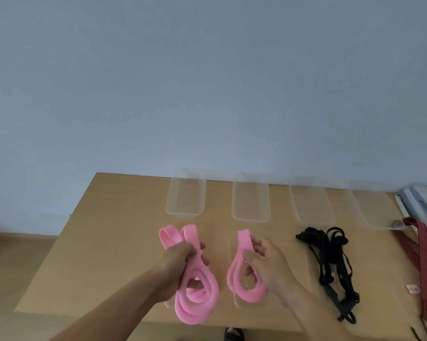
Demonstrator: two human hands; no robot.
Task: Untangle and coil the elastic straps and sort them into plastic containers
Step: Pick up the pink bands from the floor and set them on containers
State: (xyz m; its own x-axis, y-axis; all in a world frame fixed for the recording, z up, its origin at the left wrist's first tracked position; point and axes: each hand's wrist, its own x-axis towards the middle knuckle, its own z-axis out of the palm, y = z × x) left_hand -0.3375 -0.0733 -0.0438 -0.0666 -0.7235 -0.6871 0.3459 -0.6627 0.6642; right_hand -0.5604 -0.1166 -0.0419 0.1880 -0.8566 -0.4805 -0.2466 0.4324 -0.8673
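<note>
My left hand (180,262) grips a coiled pink elastic strap (195,303) just above the table's front edge, its looped ends sticking up past the fingers. My right hand (264,259) pinches a second pink coil (234,279) over a clear container (237,303) lying near the front. A tangled black strap (330,262) lies on the wooden table (96,242) to the right. Dark red straps (426,262) lie at the far right edge.
Several clear plastic containers stand in a row at the back of the table, the leftmost (185,193) and the rightmost (374,210) among them. A grey telephone (421,200) sits at the back right corner. A small white tag (413,289) lies near the red straps.
</note>
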